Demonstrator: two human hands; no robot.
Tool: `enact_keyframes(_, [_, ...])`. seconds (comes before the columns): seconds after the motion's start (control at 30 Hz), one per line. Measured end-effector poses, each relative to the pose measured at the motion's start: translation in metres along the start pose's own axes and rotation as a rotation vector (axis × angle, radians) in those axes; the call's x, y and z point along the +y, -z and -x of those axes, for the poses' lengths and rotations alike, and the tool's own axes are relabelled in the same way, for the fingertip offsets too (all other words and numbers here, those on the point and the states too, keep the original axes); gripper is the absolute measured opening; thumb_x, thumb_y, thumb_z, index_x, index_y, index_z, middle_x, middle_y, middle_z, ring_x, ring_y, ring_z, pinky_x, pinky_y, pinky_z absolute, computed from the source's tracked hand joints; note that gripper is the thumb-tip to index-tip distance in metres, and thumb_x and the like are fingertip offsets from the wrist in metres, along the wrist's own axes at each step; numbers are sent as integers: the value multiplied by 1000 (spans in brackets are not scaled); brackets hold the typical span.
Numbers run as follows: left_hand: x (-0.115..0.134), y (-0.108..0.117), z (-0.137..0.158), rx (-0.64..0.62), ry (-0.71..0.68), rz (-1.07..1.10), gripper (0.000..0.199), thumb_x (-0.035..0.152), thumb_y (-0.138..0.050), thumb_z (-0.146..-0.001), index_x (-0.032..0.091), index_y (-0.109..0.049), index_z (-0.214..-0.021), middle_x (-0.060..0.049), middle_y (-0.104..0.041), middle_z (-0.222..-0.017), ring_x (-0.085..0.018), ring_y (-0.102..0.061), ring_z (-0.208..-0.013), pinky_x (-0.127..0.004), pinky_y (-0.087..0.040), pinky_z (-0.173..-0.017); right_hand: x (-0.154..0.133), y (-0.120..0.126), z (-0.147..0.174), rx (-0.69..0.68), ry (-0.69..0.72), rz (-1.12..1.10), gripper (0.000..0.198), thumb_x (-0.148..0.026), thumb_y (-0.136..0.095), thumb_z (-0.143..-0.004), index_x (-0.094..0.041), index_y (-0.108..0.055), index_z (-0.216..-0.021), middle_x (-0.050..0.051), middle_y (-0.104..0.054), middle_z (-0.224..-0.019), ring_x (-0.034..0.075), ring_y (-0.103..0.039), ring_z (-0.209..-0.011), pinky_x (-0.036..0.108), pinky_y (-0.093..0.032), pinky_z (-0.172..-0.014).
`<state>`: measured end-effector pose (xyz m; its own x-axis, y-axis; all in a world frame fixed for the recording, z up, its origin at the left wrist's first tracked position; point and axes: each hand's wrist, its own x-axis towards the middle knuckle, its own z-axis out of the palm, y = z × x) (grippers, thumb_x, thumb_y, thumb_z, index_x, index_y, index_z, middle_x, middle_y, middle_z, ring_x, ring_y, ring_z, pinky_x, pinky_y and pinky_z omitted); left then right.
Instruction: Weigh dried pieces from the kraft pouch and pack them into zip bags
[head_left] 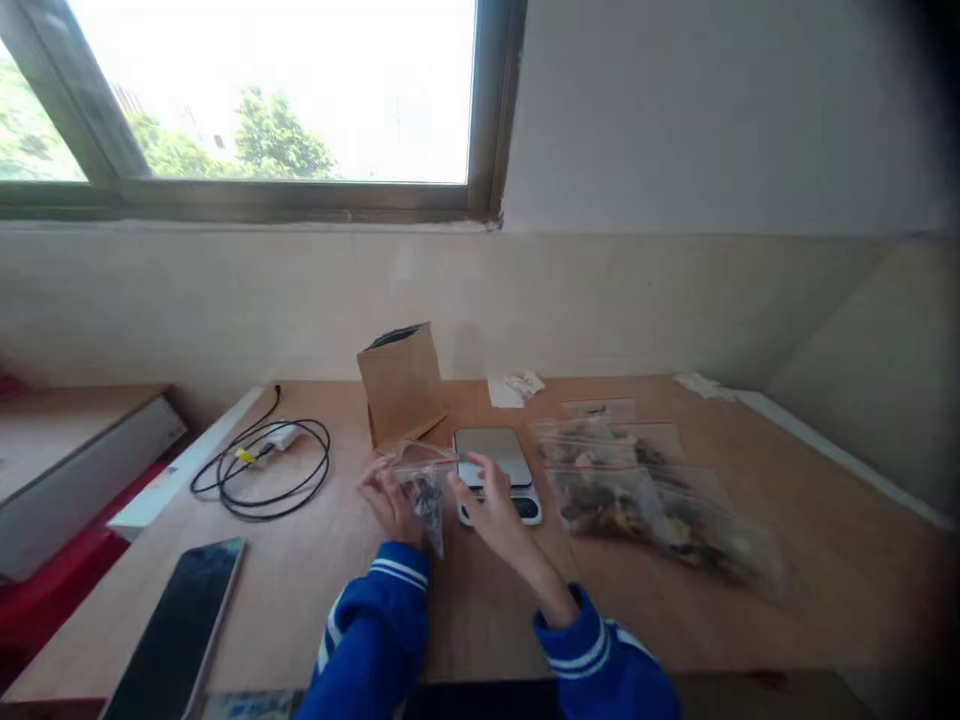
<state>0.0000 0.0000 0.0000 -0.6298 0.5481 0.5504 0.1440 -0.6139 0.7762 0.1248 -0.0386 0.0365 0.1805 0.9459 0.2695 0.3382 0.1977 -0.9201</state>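
A small clear zip bag (426,496) with dark pieces inside hangs in front of me, its mouth and red seal line at the top. My left hand (390,500) is closed on the bag's left side. At the bag's right edge is my right hand (491,505), thumb and fingers apart, over the front of a kitchen scale (495,452). Whether its thumb touches the bag I cannot tell. The scale has a grey metal plate and a dark display, partly covered by that hand. Just behind the bag stands an open brown paper bag (403,385).
Several filled zip bags (600,500) lie overlapping on the table (480,620) at right. A coiled black cable (262,510) with a white adapter (283,436) is at left, a phone (180,625) nearer. Crumpled paper (525,384) lies by the wall.
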Motion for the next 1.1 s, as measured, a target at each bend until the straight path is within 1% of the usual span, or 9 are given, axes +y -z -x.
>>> enact_keyframes(0.17, [3, 2, 11, -99, -171, -3, 25, 41, -40, -92, 19, -49, -96, -6, -52, -97, -20, -52, -95, -39, -41, -87, -1, -21, 18, -88, 18, -143, 62, -53, -60, -79, -17, -46, -128, 13, -58, -123, 26, -54, -114, 43, -44, -97])
enact_keyframes(0.27, [10, 9, 18, -164, -253, -43, 30, 43, -39, -91, 18, -52, -100, -8, -53, -97, -22, -52, -97, -40, -41, -86, -6, -12, 16, -133, 87, -223, 50, -47, -50, -88, -21, -48, -130, 10, -58, -127, 24, -53, -118, 42, -40, -103])
enact_keyframes(0.37, [14, 15, 21, -170, -244, -104, 31, 40, -39, -92, 17, -54, -104, -9, -54, -100, -23, -51, -100, -39, -41, -86, -10, 8, 14, -149, 112, -280, 42, -47, -42, -92, -21, -59, -121, 8, -61, -124, 23, -52, -120, 42, -36, -107])
enact_keyframes(0.47, [16, 16, 19, -177, -146, -155, 30, 36, -42, -92, 17, -52, -113, -9, -54, -108, -21, -51, -101, -36, -40, -86, -10, 30, 17, -142, 45, -320, 43, -51, -43, -91, -20, -67, -110, 8, -66, -117, 25, -55, -117, 41, -36, -107])
enact_keyframes(0.6, [19, 13, 17, -280, 108, -123, 36, 40, -49, -89, 19, -52, -118, -9, -55, -116, -19, -53, -101, -32, -41, -87, -6, 47, 26, -150, -26, -337, 48, -56, -44, -89, -20, -68, -109, 10, -69, -111, 25, -61, -109, 40, -42, -101])
enact_keyframes(0.7, [22, 11, 17, -440, 323, -58, 30, 45, -52, -86, 18, -61, -96, -4, -62, -90, -17, -57, -83, -27, -44, -75, 4, 52, 29, -106, -11, -292, 50, -58, -42, -89, -19, -70, -103, 11, -69, -109, 26, -60, -109, 39, -44, -98])
enact_keyframes(0.77, [24, 10, 19, -511, 411, -20, 29, 46, -54, -84, 18, -62, -82, 1, -58, -69, -13, -53, -65, -24, -42, -63, 14, 55, 28, -48, 2, -247, 51, -58, -42, -89, -18, -71, -100, 12, -70, -105, 27, -59, -112, 40, -43, -98])
enact_keyframes(0.93, [27, 8, 22, -571, 524, 55, 31, 47, -60, -80, 16, -63, -76, 2, -58, -64, -11, -52, -60, -21, -38, -56, 36, 62, 25, 74, -32, -251, 49, -58, -46, -86, -17, -71, -94, 11, -73, -88, 28, -65, -98, 42, -45, -94])
enact_keyframes(1.1, [27, 9, 24, -598, 536, 39, 34, 49, -60, -80, 16, -64, -77, 1, -60, -65, -12, -55, -61, -21, -40, -57, 51, 66, 24, 156, -209, -440, 49, -60, -65, -71, -16, -67, -92, 10, -73, -77, 28, -69, -77, 36, -55, -65])
